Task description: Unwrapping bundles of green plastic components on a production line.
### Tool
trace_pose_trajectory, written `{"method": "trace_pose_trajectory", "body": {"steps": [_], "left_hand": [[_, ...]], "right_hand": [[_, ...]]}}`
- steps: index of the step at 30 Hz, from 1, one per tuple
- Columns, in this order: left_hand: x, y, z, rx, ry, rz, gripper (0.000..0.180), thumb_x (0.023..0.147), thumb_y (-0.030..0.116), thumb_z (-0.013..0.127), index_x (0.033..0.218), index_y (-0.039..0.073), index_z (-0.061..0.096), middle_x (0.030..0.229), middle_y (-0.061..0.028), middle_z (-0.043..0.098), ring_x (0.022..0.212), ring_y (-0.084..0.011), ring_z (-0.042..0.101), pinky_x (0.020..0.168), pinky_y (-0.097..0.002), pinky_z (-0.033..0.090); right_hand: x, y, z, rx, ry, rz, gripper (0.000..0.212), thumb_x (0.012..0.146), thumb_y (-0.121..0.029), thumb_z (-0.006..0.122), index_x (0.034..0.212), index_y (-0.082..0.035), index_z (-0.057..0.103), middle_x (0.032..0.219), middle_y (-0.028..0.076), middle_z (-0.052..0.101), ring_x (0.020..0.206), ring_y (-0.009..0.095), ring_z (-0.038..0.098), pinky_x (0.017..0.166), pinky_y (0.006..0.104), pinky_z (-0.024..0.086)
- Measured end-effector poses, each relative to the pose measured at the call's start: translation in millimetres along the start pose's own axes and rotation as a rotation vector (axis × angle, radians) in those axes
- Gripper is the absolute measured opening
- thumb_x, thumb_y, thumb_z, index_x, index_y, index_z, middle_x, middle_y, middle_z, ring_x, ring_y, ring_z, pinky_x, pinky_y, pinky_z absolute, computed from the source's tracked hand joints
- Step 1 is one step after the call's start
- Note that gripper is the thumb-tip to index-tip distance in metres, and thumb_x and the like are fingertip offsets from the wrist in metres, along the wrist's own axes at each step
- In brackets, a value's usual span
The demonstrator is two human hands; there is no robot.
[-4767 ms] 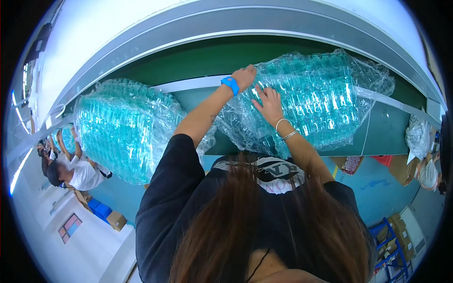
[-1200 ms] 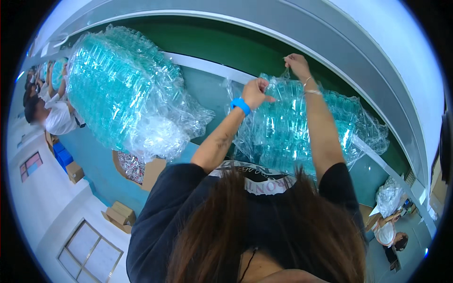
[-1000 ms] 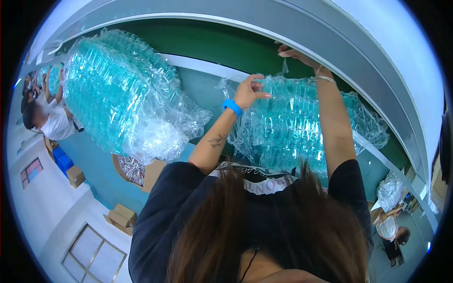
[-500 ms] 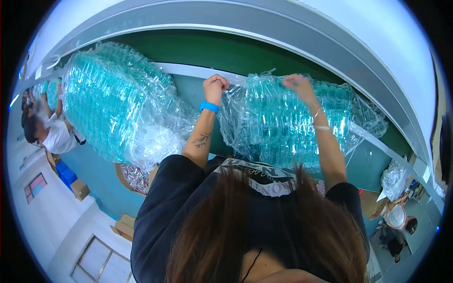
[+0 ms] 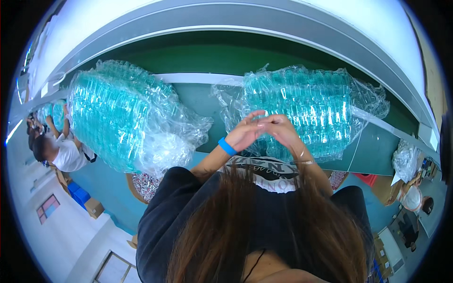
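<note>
A large clear plastic bag (image 5: 311, 106) packed with pale turquoise bottles lies on the green belt (image 5: 207, 54) right in front of me. My left hand (image 5: 245, 133), with a blue wristband, and my right hand (image 5: 284, 132), with a thin bracelet, are raised together in front of that bag. Their fingertips touch each other at about its lower middle. I cannot make out anything held between the fingers. A second, similar bag of bottles (image 5: 118, 120) lies to the left on the same belt, apart from both hands.
A white rail (image 5: 193, 78) runs along the belt behind the bags. At far left a person in a white shirt (image 5: 63, 153) works beside more bags. Cardboard boxes (image 5: 94, 206) sit on the floor at lower left. Another person (image 5: 415, 198) is at lower right.
Both hands have come down off the top edge of the right bag and met in front of it. The bag now rests flat on the belt.
</note>
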State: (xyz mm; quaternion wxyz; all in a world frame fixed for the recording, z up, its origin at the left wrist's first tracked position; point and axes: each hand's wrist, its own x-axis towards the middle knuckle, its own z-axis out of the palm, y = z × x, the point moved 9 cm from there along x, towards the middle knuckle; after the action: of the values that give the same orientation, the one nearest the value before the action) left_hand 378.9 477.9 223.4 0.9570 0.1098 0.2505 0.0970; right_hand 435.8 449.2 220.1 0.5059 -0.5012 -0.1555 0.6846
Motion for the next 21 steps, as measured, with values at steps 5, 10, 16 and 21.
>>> {"method": "trace_pose_trajectory", "body": {"steps": [5,10,16,21], "left_hand": [[-29,-8,-22,0.204,0.09,-0.196,0.03,0.073,0.005,0.056,0.101,0.006,0.045,0.102,-0.0092,0.051,0.088,-0.0169,0.051,0.075,-0.0255,0.041],[0,70,-66,1.057,0.291,0.282,0.035,0.07,0.014,0.063,0.099,0.004,0.047,0.092,-0.0086,0.052,0.083,-0.0169,0.052,0.07,-0.0266,0.043],[55,94,-28,1.711,0.376,0.752,0.054,0.057,0.026,0.072,0.097,0.002,0.046,0.095,-0.0138,0.048,0.084,-0.0262,0.049,0.068,-0.0344,0.042],[81,90,-43,1.779,0.448,0.58,0.056,0.054,0.026,0.073,0.098,0.003,0.047,0.097,-0.0157,0.045,0.08,-0.0315,0.05,0.068,-0.0362,0.043]], "right_hand": [[-20,-44,-20,-0.585,0.092,-0.297,0.009,0.076,-0.009,0.054,0.077,-0.002,0.059,0.073,0.0,0.056,0.059,0.005,0.046,0.049,0.0161,0.034],[-11,-56,-69,-0.391,0.224,-0.21,0.014,0.081,-0.014,0.047,0.078,-0.005,0.056,0.07,-0.001,0.055,0.049,0.003,0.035,0.044,0.0156,0.028],[28,-26,-66,-0.315,0.223,-0.081,0.015,0.082,-0.018,0.047,0.078,-0.005,0.053,0.07,0.0,0.055,0.049,0.002,0.032,0.045,0.0165,0.029],[38,-49,-69,-0.746,0.621,-0.441,0.027,0.067,-0.023,0.064,0.079,-0.004,0.049,0.072,0.005,0.053,0.064,0.013,0.049,0.055,0.0242,0.039]]}}
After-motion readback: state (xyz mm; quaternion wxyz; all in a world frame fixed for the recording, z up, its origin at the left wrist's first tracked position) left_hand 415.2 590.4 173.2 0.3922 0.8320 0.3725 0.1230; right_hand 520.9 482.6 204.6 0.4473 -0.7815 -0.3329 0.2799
